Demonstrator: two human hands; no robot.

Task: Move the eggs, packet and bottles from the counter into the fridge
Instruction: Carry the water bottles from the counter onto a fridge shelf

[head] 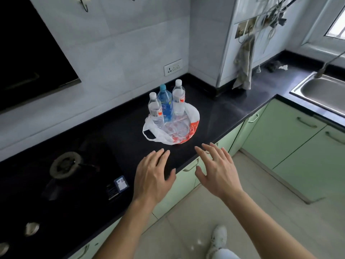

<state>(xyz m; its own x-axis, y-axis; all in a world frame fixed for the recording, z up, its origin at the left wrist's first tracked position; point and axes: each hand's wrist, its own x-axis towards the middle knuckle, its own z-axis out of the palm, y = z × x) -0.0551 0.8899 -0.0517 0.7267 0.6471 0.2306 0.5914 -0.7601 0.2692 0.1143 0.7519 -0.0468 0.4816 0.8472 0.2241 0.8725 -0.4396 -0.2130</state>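
- Bottles (166, 102): I see three upright, clear plastic, one blue, on a crinkled white-and-red bag (179, 131).
- Left hand (152, 176) and right hand (217, 170): spread wide, holding nothing.

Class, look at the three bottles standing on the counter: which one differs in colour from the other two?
The middle bottle: it is blue with a turquoise cap, while the left bottle and the right bottle are clear with white caps.

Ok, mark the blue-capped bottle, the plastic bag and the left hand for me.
blue-capped bottle (164, 106): head view, on its blue labelled body.
plastic bag (194, 114): head view, on the white rim at its right side.
left hand (151, 177): head view, on the back of the hand.
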